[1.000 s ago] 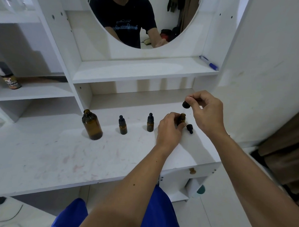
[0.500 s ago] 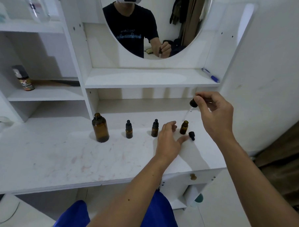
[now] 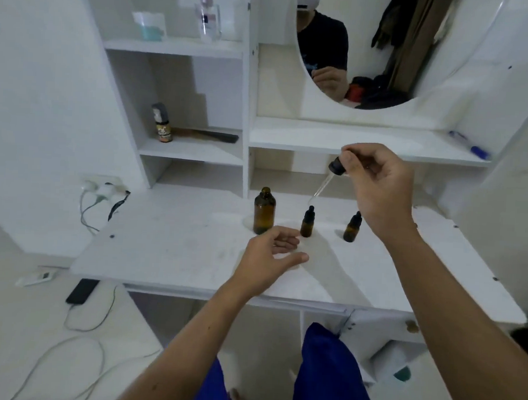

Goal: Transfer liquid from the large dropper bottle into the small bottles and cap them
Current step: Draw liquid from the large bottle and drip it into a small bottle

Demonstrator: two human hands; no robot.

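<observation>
Right hand (image 3: 378, 186) pinches the dropper (image 3: 328, 178) by its black bulb, thumb and forefinger closed on it, other fingers curled. The glass pipette slants down-left, tip in the air just above the capped small bottle (image 3: 307, 221), not touching.

Left hand (image 3: 272, 254) is empty, half open, fingers loosely spread, over the desk (image 3: 169, 250) just near of the bottles; can't tell if it rests on the surface.

The big bottle (image 3: 264, 210) is amber, uncapped and upright at the far middle of the desk. Small bottle is just right of it. A second small bottle (image 3: 353, 227), also capped, stands further right, partly beside the right wrist. None of the three shows a label.

On a left shelf stands a can (image 3: 163, 123) with an orange-brown label, text too blurred to read. A blue pen (image 3: 471, 145) lies on the shelf far right. The mirror (image 3: 384, 54) shows the person's black shirt; its print is unreadable.
</observation>
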